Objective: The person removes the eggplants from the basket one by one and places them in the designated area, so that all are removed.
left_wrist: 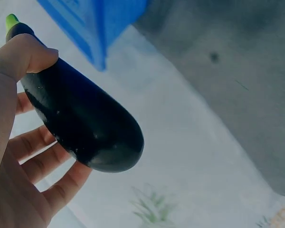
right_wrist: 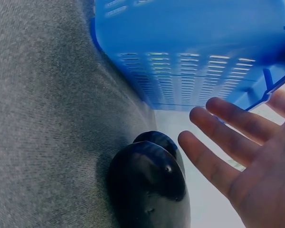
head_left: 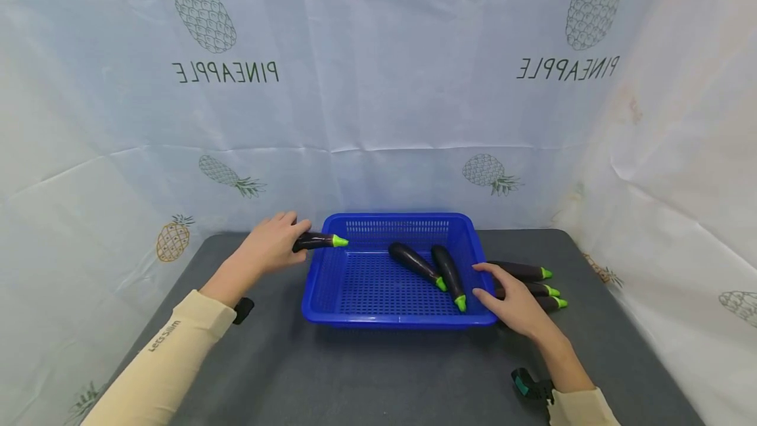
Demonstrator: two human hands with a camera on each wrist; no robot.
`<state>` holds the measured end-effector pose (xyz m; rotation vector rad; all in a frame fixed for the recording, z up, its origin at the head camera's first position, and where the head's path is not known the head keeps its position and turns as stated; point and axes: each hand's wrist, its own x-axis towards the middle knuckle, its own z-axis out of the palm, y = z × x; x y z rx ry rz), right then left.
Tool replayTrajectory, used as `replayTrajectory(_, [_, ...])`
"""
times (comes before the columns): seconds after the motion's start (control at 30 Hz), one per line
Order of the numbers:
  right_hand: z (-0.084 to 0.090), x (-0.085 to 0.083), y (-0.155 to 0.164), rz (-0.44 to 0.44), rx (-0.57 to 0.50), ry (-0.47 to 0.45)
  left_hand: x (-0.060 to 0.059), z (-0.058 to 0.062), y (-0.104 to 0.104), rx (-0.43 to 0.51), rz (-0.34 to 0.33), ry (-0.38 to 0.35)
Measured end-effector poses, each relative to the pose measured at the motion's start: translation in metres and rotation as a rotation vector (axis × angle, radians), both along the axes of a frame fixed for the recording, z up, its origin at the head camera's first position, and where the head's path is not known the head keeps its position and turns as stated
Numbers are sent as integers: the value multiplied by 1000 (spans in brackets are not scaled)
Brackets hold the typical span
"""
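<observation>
In the head view, my left hand [head_left: 278,242] grips an eggplant [head_left: 313,240] level beside the basket's left rim, its green stem end over the rim. The left wrist view shows the thumb pressed across this dark eggplant [left_wrist: 85,114] near the stem, fingers behind it. Two more eggplants [head_left: 416,265] lie in the right half of the blue plastic basket [head_left: 399,321]. My right hand [head_left: 511,301] is at the basket's right rim, thumb and fingers spread. In the right wrist view, its fingers [right_wrist: 228,137] extend beside the basket's outer wall, above other eggplants [right_wrist: 147,185].
Several eggplants [head_left: 547,273] lie on the dark grey table [head_left: 378,373] to the right of the basket, partly behind my right hand. A white curtain [head_left: 390,97] with printed pineapples hangs behind the table and along its sides.
</observation>
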<state>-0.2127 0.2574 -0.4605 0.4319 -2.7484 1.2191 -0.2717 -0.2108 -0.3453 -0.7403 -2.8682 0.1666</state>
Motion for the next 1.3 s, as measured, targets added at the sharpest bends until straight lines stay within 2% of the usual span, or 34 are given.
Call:
replayTrajectory(0.2, [2,1,-1,-1,4,-2,-3,-8,-24,46,46,10])
replayTrajectory(0.43, [3,1,0,-9,8,-11,-7,-20,-47,51,107,-12])
replayTrajectory(0.73, [1,1,0,-13,10,-6,-14,-47,-67,26,194,-76])
replayTrajectory(0.93, [0,0,0,-9,12,5,-17,-67,-75,14,208,-88])
replayTrajectory(1.3, [0,0,-1,-15,10,0,-23,-95,-69,39,223,-126])
